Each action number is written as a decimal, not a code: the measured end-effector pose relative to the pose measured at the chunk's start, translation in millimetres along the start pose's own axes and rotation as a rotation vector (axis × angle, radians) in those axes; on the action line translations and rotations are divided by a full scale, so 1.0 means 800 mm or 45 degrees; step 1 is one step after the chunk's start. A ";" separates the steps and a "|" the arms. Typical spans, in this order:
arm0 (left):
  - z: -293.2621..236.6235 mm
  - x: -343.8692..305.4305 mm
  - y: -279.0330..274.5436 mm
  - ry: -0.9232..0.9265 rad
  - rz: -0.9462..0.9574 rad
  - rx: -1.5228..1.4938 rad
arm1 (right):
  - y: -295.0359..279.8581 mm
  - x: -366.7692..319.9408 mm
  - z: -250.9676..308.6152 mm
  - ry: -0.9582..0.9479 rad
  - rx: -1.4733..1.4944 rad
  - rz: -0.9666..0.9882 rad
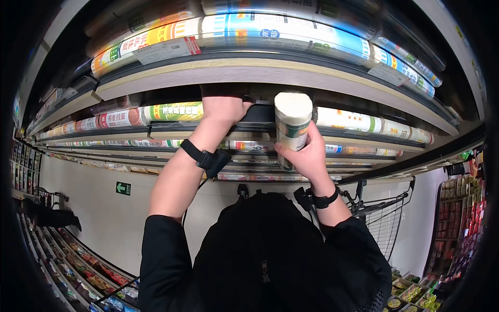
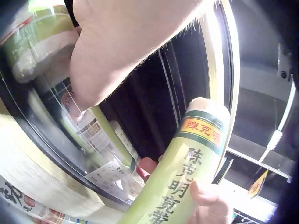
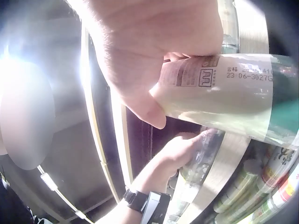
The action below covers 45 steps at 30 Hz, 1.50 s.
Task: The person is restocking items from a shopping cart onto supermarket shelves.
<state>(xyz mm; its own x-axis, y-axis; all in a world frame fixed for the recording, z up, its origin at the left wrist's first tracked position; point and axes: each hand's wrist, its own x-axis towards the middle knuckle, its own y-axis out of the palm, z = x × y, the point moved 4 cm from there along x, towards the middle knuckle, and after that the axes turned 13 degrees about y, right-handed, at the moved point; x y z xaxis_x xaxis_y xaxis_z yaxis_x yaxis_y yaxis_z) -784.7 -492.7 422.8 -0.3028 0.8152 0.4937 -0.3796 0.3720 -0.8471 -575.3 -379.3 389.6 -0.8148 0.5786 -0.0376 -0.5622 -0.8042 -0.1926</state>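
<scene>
In the head view, my right hand [image 1: 306, 148] grips a cylindrical pack of dried noodles [image 1: 293, 117], held roughly upright in front of the shelf. Its pale green wrapper with dark lettering shows in the left wrist view, where the thumb of the right hand [image 2: 212, 203] lies along its side. My left hand [image 1: 223, 109] reaches into the shelf bay, left of that pack, beside a yellow-green noodle pack [image 1: 176, 111]. The left thumb is visible at the shelf's front; the other fingers are hidden, and I cannot tell if they hold anything.
A wooden-edged shelf board [image 1: 260, 73] runs just above both hands, with larger noodle packs [image 1: 291, 31] on it. White noodle packs [image 1: 348, 119] lie to the right. A shopping cart [image 1: 387, 218] stands at right; a green arrow sign [image 1: 123, 188] marks the floor.
</scene>
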 end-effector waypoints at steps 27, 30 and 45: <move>0.051 -0.053 -0.005 -0.268 0.367 -0.513 | 0.022 0.030 0.103 -0.832 -1.418 -0.213; 0.052 -0.055 -0.006 -0.205 0.335 -0.484 | 0.017 0.037 0.099 -0.805 -1.451 -0.206; 0.090 -0.065 -0.001 -0.065 0.208 -0.838 | 0.020 0.043 0.105 -0.680 -1.459 -0.041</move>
<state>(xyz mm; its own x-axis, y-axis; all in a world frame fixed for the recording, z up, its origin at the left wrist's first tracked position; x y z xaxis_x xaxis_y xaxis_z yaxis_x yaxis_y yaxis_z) -831.4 -567.1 412.0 -0.3581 0.8680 0.3442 0.2806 0.4516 -0.8470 -623.7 -383.5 467.5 -0.9088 0.2539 0.3311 -0.3558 -0.0571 -0.9328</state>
